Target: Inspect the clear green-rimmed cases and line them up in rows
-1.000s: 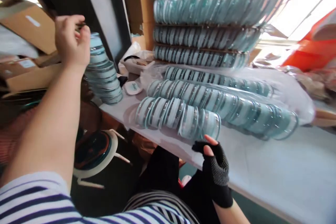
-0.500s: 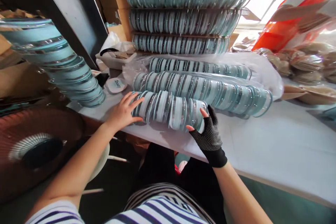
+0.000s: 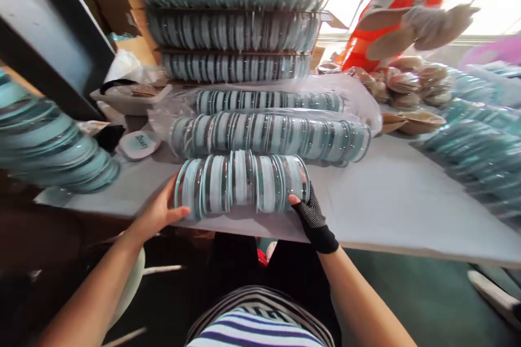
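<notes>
The left hand [image 3: 159,211] was up by the tall stack [image 3: 61,146] a second ago, and now it's cupped round the left end of the short row [image 3: 243,184], with the gloved right hand [image 3: 314,216] on the other end. Fingers look curled but spread wide, thumbs in front, so the row's bracketed as one lot near the tabletop's [image 3: 366,195] front edge, before the longer row [image 3: 268,135]; can't tell if it's lifted.
</notes>
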`<control>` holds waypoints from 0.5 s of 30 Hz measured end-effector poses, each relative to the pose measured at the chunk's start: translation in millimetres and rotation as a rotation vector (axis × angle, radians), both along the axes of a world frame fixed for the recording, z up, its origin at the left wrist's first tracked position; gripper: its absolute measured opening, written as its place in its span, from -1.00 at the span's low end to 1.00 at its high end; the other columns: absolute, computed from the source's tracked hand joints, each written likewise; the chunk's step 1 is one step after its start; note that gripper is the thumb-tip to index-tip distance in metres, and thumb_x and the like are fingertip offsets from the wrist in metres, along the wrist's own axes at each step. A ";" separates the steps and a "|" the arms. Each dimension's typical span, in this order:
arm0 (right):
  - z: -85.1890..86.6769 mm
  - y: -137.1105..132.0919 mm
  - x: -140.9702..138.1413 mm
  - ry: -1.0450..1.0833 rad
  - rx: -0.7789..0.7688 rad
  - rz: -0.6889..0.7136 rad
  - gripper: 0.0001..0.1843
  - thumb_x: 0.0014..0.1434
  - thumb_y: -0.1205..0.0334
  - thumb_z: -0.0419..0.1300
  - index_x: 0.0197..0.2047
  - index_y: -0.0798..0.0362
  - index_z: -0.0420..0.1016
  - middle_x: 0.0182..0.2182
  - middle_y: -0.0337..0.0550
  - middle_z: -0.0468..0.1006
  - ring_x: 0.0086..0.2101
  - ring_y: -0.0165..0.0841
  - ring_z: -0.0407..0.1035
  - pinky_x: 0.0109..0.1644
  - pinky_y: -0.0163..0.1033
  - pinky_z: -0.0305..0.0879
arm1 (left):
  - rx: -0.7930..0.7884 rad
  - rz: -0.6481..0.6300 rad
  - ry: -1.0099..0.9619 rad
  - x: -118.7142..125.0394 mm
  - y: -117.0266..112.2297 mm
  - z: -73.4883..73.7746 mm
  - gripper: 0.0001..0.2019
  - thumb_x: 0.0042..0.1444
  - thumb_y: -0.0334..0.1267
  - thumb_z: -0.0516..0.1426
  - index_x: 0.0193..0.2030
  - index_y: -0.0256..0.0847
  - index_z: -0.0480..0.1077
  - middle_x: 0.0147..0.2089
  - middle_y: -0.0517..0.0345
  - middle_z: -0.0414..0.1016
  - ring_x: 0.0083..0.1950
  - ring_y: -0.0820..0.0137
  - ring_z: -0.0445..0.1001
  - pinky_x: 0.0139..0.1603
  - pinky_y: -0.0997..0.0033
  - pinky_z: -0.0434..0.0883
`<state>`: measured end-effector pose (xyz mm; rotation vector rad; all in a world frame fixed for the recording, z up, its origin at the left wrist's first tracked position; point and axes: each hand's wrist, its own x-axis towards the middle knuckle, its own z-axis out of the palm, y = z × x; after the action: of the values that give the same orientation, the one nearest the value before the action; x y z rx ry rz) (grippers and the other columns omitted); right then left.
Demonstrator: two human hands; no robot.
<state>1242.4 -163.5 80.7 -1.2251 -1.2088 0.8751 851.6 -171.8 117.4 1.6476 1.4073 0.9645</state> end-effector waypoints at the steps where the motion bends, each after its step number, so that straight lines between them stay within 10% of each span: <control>1: -0.9 -8.1 12.1 0.010 -0.003 -0.032 -0.14 0.05 -0.31 0.36 0.31 -0.04 0.41 0.30 0.04 0.43 0.33 -0.06 0.25 0.45 0.14 0.12 | -0.056 -0.053 -0.023 4.4 -8.6 -1.4 0.19 -0.15 0.34 0.35 0.56 -0.03 0.01 0.53 -0.15 0.19 0.50 -0.23 0.19 0.41 -0.21 0.31; 8: -0.2 -44.5 102.8 -0.080 0.013 -0.364 -0.22 0.14 -0.39 0.24 0.18 0.04 0.52 0.11 0.05 0.59 0.13 -0.05 0.43 0.34 0.11 0.24 | -0.179 -0.348 -0.030 76.2 -5.0 -6.5 0.04 0.00 -0.17 0.39 0.55 0.20 -0.03 0.60 0.06 0.02 0.49 -0.13 0.23 0.30 -0.14 0.47; 15: 11.9 -32.6 111.1 -0.124 -0.049 -0.206 -0.28 0.17 -0.31 0.27 0.27 -0.10 0.49 0.25 -0.07 0.51 0.29 -0.02 0.32 0.46 0.22 0.08 | -0.205 -0.415 -0.236 98.5 56.9 3.6 0.01 0.05 -0.20 0.34 0.58 0.03 -0.06 0.60 -0.03 -0.02 0.54 -0.06 0.14 0.36 -0.03 0.43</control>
<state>1353.5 -196.2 92.6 -1.4337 -1.1405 0.6883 950.1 -114.9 121.0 1.5328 0.9245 0.7203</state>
